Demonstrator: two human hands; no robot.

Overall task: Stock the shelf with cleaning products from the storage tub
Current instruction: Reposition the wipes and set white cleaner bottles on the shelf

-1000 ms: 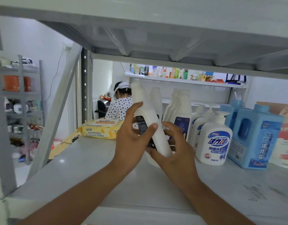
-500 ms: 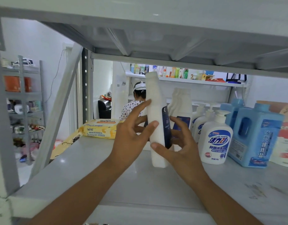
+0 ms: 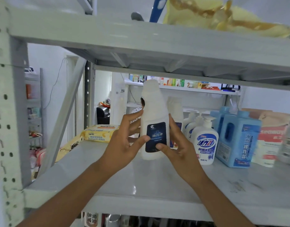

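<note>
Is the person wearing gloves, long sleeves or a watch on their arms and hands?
No. The left hand and the right hand are both bare, with no gloves and no rings that show. The left forearm and the right forearm are bare too: no sleeve, watch or bracelet shows anywhere down to the bottom edge of the picture.

I see a white bottle (image 3: 153, 118) with a dark navy label. Beside it stand light blue jugs (image 3: 239, 138). The wipes pack (image 3: 98, 134) is yellow, the shelf (image 3: 141, 182) pale grey.
</note>
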